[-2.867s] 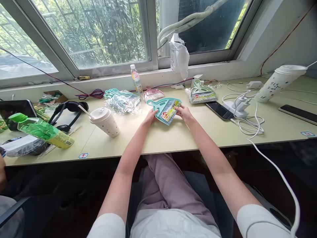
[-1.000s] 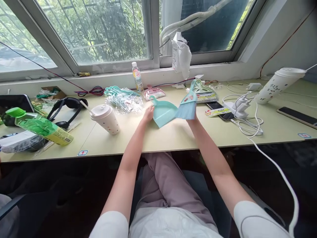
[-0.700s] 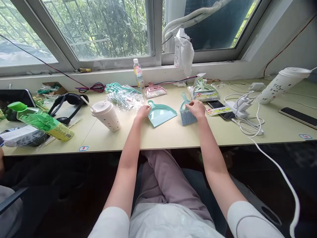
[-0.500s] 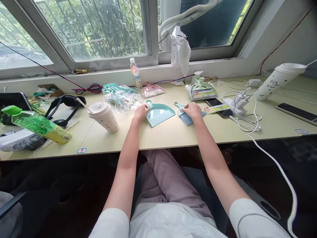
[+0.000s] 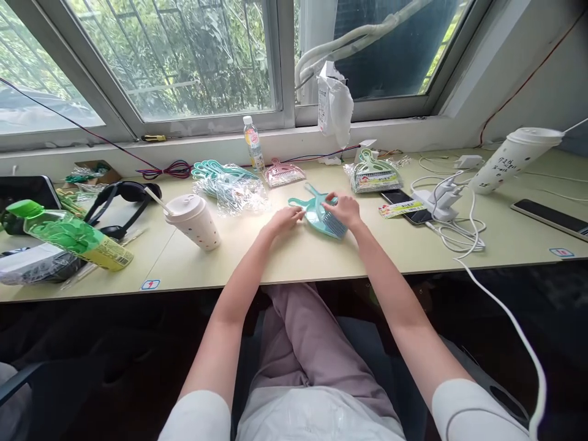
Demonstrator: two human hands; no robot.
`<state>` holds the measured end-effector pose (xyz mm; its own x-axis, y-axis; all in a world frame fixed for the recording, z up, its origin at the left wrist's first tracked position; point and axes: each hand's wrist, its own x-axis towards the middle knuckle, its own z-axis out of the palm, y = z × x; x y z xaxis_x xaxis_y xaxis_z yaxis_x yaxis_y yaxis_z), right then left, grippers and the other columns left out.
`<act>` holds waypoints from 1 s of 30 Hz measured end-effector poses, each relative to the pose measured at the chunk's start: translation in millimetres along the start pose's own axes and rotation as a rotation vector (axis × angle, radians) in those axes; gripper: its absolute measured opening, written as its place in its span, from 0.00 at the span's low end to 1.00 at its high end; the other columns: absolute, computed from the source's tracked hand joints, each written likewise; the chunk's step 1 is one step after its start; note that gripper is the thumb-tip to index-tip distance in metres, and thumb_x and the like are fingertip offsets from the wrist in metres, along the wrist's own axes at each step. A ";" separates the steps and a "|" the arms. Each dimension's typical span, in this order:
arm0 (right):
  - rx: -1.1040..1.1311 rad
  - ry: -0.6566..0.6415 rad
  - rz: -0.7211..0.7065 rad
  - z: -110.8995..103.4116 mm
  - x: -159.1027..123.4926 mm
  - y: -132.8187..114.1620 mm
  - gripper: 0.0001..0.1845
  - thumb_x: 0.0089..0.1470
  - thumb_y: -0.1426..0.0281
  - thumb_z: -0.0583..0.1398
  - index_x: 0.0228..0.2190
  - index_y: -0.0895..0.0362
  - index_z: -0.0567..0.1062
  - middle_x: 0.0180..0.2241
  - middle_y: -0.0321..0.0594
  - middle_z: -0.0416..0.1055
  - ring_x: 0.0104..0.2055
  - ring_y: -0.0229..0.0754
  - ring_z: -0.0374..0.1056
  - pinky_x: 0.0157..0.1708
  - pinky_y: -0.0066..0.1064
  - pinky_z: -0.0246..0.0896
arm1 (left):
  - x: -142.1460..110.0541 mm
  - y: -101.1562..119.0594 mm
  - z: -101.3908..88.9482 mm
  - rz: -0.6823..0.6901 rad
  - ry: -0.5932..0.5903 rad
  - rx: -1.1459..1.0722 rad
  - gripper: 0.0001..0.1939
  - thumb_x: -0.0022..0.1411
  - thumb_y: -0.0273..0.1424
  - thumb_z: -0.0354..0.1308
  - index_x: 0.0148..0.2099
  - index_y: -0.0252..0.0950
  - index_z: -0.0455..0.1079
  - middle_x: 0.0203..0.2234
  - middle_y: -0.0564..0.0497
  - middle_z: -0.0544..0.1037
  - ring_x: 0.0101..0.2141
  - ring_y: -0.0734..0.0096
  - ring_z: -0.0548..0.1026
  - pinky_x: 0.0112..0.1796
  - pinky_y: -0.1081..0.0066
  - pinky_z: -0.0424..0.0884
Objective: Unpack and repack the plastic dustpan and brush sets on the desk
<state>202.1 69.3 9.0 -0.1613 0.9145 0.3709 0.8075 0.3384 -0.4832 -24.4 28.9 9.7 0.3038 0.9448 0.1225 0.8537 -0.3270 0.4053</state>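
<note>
On the table in front of me lies a small teal dustpan [image 5: 312,217], its handle pointing to the upper left. A matching hand brush [image 5: 336,227] with blue-grey bristles rests over the right part of the pan, handle angled up and left. My right hand [image 5: 345,211] pinches the brush from above near where handle meets bristles. At the pan's left edge, my left hand [image 5: 285,219] has its fingertips closed on the rim; the thumb is partly hidden. A yellow-green label card [image 5: 402,207] lies to the right, overlapping a black phone [image 5: 420,216].
Behind are wrapped teal dustpan sets [image 5: 225,177], a pink set [image 5: 282,173], a green set [image 5: 374,173] and a drink bottle [image 5: 252,146]. A paper cup [image 5: 195,226] stands left. White cables and a charger [image 5: 443,201] lie right, near another cup [image 5: 509,162].
The label card came off the set onto the phone. The brush was separated from the dustpan, set down to its right, then moved left over the pan. My left hand stayed at the dustpan.
</note>
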 end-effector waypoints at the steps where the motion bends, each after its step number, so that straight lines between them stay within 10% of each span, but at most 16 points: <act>1: -0.027 -0.040 -0.029 4.6 -1.7 -2.6 0.11 0.55 0.61 0.62 0.38 0.54 0.78 0.46 0.42 0.76 0.43 0.46 0.72 0.42 0.34 0.62 | -0.5 1.8 0.1 0.047 -0.004 -0.021 0.15 0.70 0.39 0.46 0.39 0.40 0.72 0.29 0.50 0.77 0.34 0.63 0.75 0.37 0.69 0.66; 8: -0.074 -0.147 -0.115 24.0 -4.8 -6.9 0.11 0.58 0.63 0.60 0.40 0.56 0.77 0.47 0.45 0.74 0.46 0.48 0.71 0.43 0.35 0.61 | -2.5 -22.9 -0.2 0.121 0.375 0.330 0.28 0.58 0.33 0.63 0.60 0.36 0.63 0.55 0.38 0.70 0.56 0.49 0.66 0.52 0.56 0.65; 18: 0.217 -0.238 -0.214 18.9 -4.1 -12.2 0.10 0.51 0.61 0.63 0.33 0.54 0.74 0.41 0.39 0.75 0.38 0.42 0.67 0.40 0.32 0.57 | 0.5 -17.0 3.8 0.528 0.307 0.618 0.17 0.67 0.19 0.45 0.51 0.36 0.72 0.47 0.42 0.77 0.51 0.61 0.73 0.52 0.62 0.66; 30: 0.262 -0.252 -0.147 16.9 -1.7 -13.0 0.13 0.48 0.59 0.63 0.32 0.55 0.73 0.37 0.37 0.75 0.35 0.40 0.67 0.36 0.30 0.57 | -1.0 -8.2 3.2 0.343 0.286 0.319 0.21 0.70 0.24 0.40 0.45 0.41 0.75 0.41 0.44 0.78 0.50 0.61 0.74 0.62 0.55 0.57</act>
<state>182.3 67.1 1.2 -0.4247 0.8669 0.2609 0.5986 0.4851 -0.6375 -30.3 30.6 3.3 0.4982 0.7357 0.4589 0.8253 -0.5647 0.0093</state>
